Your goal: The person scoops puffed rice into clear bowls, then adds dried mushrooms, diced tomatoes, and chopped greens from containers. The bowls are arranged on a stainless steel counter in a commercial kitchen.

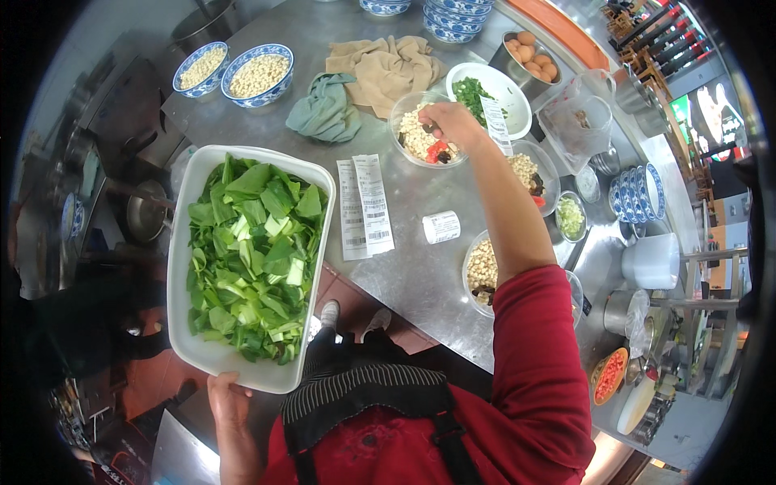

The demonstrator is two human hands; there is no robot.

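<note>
My left hand point(229, 394) grips the near rim of a white rectangular tub point(175, 267), tilted at my left and full of chopped leafy greens point(255, 255). Over a clear round plastic bowl point(398, 139) reaches my right hand point(453, 127), its fingers pinched together. Something dark shows at those fingertips, too small to make out. That bowl holds pale small lumps point(416, 137), red pieces and dark bits. Two similar clear bowls stand nearer me, one point(528, 170) to the right of my wrist and another point(482, 271) partly hidden by my forearm.
Receipts point(365, 206) and a small paper roll point(441, 227) lie on the steel table. Behind them are crumpled cloths point(384, 69), blue-and-white bowls point(259, 77) of pale lumps, a white bowl point(521, 121) of chopped herbs and a metal container of eggs point(531, 56). Stacked bowls point(637, 194) stand right.
</note>
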